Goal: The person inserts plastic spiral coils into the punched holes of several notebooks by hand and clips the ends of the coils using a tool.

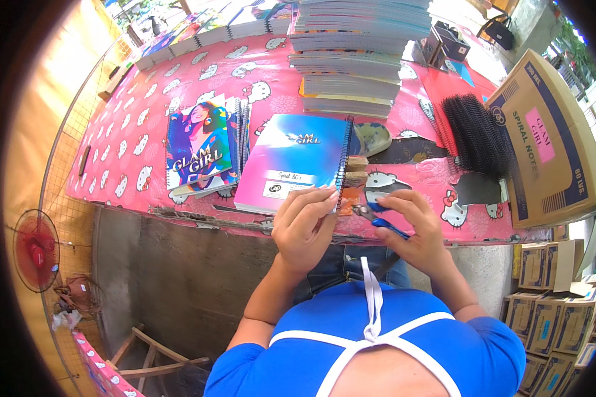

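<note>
A spiral notebook [291, 159] with a blue-to-pink cover lies in front of me, its dark coil [344, 162] along the right side. My left hand [306, 221] grips its lower right corner, fingers bunched beside the coil's near end. In my right hand [414, 221] is a pair of blue-handled pliers [389, 227], probably cutting pliers. Their jaws point left toward the coil's near end, close to my left fingertips. Whether the jaws touch the wire I cannot tell. To the left lies a small pile of notebooks [202, 145] with a colourful illustrated cover.
A tall stack of bound pages [354, 59] stands behind the notebook. Black spiral coils [473, 135] lie beside a large cardboard box [549, 142] on the right. The pink patterned tablecloth [132, 149] has torn patches. Left of the table is a red fan [36, 250]; boxes [556, 324] are piled low right.
</note>
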### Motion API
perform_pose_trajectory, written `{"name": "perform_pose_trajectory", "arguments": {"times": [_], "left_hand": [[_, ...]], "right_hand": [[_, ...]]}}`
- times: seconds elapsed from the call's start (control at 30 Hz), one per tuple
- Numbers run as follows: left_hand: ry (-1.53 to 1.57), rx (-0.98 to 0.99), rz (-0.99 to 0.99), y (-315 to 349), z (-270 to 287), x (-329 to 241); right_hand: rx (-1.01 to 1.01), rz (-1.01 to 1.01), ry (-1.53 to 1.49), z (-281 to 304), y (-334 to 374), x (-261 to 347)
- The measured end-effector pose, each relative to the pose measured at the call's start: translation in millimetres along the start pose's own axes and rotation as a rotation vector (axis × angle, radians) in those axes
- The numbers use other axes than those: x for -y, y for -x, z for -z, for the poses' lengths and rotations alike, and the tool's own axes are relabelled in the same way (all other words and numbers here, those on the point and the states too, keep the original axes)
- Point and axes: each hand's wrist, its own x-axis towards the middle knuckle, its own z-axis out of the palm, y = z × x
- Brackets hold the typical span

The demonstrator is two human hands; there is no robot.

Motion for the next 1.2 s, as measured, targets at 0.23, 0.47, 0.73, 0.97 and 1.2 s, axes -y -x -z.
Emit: {"name": "perform_pose_trajectory", "arguments": {"times": [0.23,0.47,0.73,0.97,1.2], "left_hand": [[0.003,-0.043,-0.019,-5.6,2.9,-7.2],[-0.037,0.005,-0.100,-14.6,7.0,-6.1],[-0.082,-0.754,0.080,-81.0,61.9,37.8],[-0.305,-1.016,-0.352,-168.5,161.6,34.1],[-0.895,0.177,0.068,-184.0,114.7,155.4]], "right_hand": [[0.207,-0.210,-0.363,-7.4,-5.9,-2.8],[0.446,-0.770,-1.042,-6.7,3.1,-18.5],[0.024,-0.357,0.632,38.9,42.3,-96.0],[-0.014,-0.069,0.314,23.0,-27.7,-110.1],[0.322,-0.146,0.577,-12.4,-77.4,-133.4]]}}
